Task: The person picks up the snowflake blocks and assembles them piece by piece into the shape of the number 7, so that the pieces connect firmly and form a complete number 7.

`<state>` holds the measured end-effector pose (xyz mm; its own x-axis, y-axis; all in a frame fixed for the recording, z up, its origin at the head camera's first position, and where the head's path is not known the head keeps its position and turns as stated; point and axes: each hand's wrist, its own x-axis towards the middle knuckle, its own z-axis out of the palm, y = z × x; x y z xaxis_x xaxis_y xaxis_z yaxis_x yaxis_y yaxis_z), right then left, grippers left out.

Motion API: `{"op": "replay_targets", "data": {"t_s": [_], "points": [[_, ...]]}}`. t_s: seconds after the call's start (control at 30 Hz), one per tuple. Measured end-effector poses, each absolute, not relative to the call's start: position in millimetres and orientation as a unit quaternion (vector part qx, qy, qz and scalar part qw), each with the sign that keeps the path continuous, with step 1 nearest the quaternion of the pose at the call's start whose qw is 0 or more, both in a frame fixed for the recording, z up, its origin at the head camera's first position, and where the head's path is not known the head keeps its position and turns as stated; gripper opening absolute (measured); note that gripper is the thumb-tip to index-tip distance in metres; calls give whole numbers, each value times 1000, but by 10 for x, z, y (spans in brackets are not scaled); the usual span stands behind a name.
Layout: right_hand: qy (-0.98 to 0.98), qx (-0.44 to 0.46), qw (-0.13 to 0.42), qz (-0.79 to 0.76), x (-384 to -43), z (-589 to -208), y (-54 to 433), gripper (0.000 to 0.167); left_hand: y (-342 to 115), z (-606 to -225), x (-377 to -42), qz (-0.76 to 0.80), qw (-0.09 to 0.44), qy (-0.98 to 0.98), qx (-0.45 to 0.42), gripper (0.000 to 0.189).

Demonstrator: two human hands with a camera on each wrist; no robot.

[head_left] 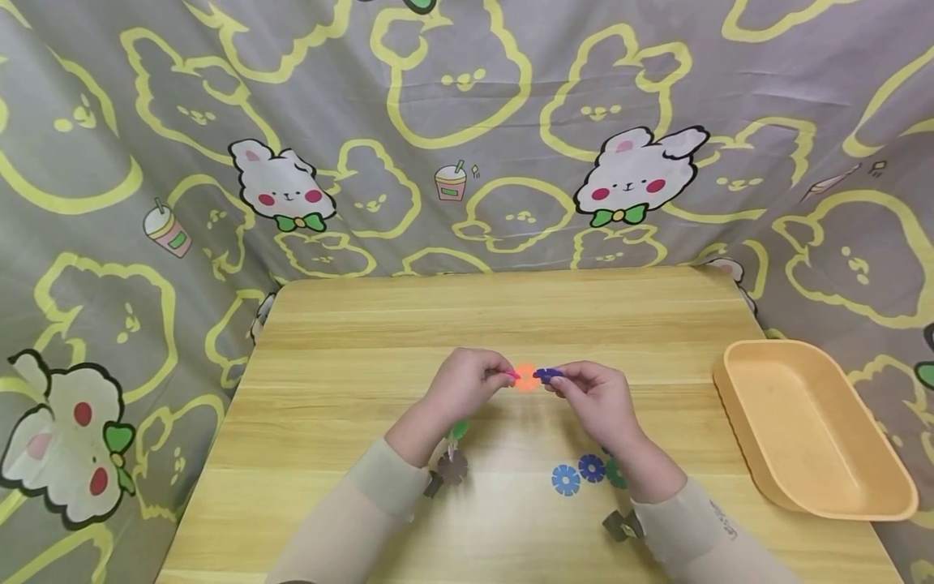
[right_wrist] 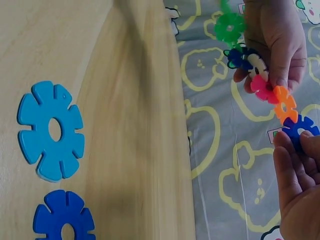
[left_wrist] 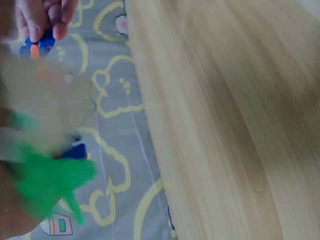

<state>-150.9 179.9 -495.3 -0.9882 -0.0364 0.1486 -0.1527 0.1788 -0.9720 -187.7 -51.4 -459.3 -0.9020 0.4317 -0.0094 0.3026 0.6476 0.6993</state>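
Observation:
My left hand (head_left: 467, 383) pinches a pink notched flower disc (right_wrist: 263, 88), part of a short linked chain. A green disc (right_wrist: 230, 27), a dark blue one (right_wrist: 237, 59) and a white one (right_wrist: 258, 67) hang off its other side. My right hand (head_left: 600, 401) pinches another dark blue disc (right_wrist: 296, 131) between thumb and fingers. Between the hands, an orange disc (head_left: 526, 377) joins the pink one and meets the right hand's blue one edge to edge. In the left wrist view, the near chain pieces are blurred.
On the wooden table (head_left: 365, 324), a light blue disc (head_left: 565, 480), a blue disc (head_left: 592, 468) and a partly covered green disc (head_left: 616, 472) lie near the right forearm. An orange-yellow plastic tub (head_left: 817, 430) stands at the right edge. A patterned curtain (head_left: 452, 105) surrounds the table.

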Motion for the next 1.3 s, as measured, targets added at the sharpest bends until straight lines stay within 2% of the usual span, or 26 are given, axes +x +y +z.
{"op": "replay_targets", "data": {"t_s": [0.23, 0.77, 1.17, 1.3], "points": [[-762, 73, 55, 641, -1509, -4932, 1773, 6, -505, -4572, -1858, 403, 76, 889, 201, 7], [-728, 88, 36, 679, -1481, -4992, 1761, 5, -480, -4627, -1809, 437, 94, 876, 180, 8], [-709, 50, 59, 701, -1528, -5021, 1695, 4, -421, -4508, -1927, 316, 68, 916, 237, 11], [-707, 54, 66, 702, -1524, -5030, 1705, 5, -370, -4506, -1933, 318, 63, 915, 239, 10]]}}
